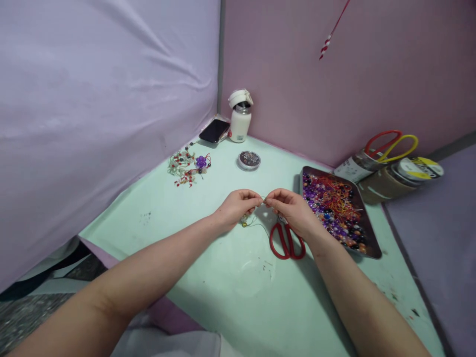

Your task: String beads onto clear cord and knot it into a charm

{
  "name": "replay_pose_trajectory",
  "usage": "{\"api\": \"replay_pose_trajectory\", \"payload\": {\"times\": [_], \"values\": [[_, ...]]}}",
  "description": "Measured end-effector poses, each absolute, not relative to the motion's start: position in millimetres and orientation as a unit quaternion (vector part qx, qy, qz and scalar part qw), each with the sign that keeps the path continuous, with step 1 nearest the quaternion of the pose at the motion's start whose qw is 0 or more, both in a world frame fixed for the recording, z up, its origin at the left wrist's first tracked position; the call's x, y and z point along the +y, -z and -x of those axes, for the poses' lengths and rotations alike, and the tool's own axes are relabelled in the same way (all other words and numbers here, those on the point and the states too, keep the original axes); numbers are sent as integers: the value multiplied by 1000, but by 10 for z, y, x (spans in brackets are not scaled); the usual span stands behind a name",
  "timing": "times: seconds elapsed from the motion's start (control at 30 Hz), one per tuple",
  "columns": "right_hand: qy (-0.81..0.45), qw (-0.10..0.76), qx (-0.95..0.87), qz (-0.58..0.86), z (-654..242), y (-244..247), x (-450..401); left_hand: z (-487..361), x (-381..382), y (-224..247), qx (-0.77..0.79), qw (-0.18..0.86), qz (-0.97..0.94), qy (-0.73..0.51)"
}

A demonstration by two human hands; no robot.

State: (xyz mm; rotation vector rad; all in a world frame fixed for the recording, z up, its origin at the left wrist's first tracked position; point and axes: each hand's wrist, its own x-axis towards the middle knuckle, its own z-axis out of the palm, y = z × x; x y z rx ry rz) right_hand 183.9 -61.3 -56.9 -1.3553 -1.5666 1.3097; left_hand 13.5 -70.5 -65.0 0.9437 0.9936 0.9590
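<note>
One dark tray (369,224) holds many loose beads (336,226), apparently unused, while a cluster of strung beadwork (182,166), seemingly done, lies at the far left. Left hand (240,206) and right hand (292,207), nearly meeting, pinch a thin cord (257,224) near the red scissors (290,241); its loose tail and yellow bead (244,224) suggest an unfinished piece.

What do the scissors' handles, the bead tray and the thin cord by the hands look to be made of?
Scissors' handles: probably plastic, smooth and evenly red.
Bead tray: perhaps metal, going by its dark, smooth walls and thin rim, though plastic is possible.
Thin cord: something flexible, since it curves loosely; too fine here to tell thread from plastic line.
</note>
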Motion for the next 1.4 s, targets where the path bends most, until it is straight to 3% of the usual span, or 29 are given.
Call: {"api": "replay_pose_trajectory", "payload": {"times": [0.43, 0.8, 1.0, 1.4], "values": [[-479, 375, -609, 509, -1838, 560, -622, -126, -693, 688, 413, 703, -395, -424], [-386, 354, -666, 531, -1836, 609, -613, -151, -708, 725, 465, 569, -523, -432], [-396, 356, -660, 529, -1779, 609, -629, -142, -704, 741, 461, 541, -553, -435], [-505, 323, -604, 525, -1856, 517, -625, -121, -686, 710, 414, 679, -426, -432]]}}
